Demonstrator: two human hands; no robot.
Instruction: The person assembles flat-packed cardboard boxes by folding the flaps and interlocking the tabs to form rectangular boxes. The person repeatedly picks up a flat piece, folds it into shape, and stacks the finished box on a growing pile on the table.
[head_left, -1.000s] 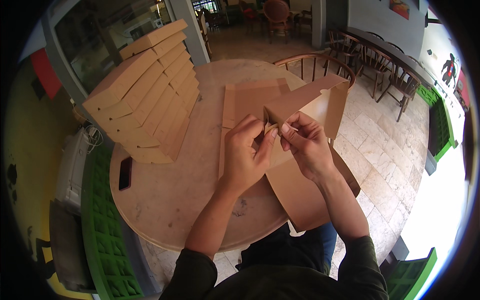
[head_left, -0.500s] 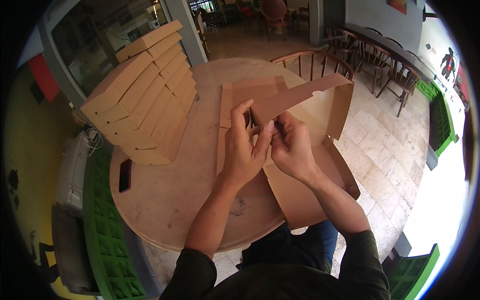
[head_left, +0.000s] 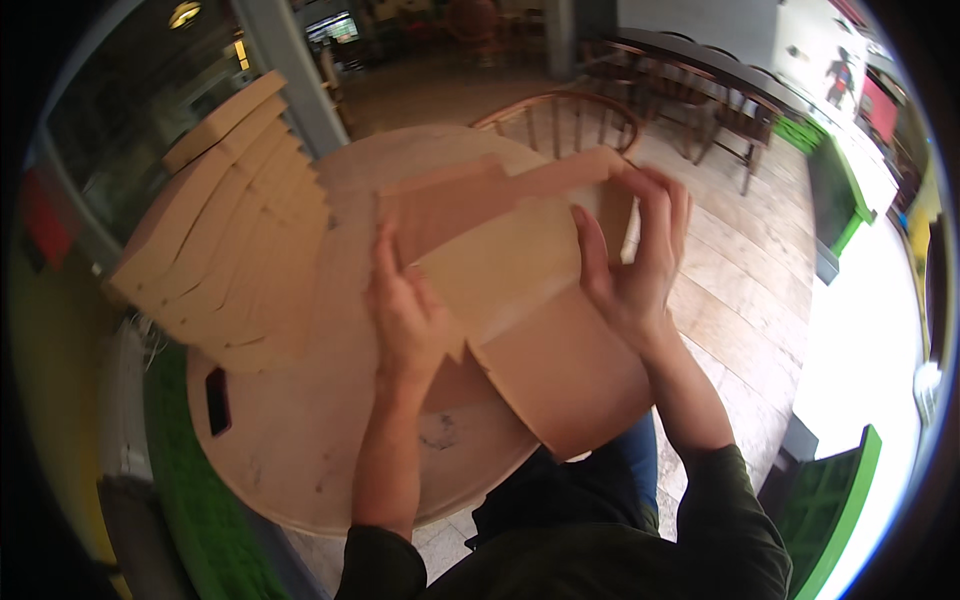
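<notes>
An open brown cardboard box (head_left: 560,370) is tilted between my hands at the near right edge of the round table. My left hand (head_left: 408,325) is closed on its left side, slightly blurred. On the far right corner, my right hand (head_left: 645,255) grips the box wall, fingers over the outside and thumb on the inner side. The pale inside of one panel faces me, and the browner panel hangs toward my lap. Behind the box, flat brown cardboard (head_left: 420,205) lies on the table, partly hidden by it.
A tall, leaning stack of closed cardboard boxes (head_left: 225,240) stands at the table's left. A dark phone (head_left: 218,400) lies near the left edge of the round table (head_left: 300,440). A wooden chair (head_left: 560,115) stands beyond the table, and green slatted furniture (head_left: 830,500) at the right.
My hands have moved apart from their pinch at the box's corner to its opposite sides. The box has turned, showing more of its inside. The whole view has shifted right.
</notes>
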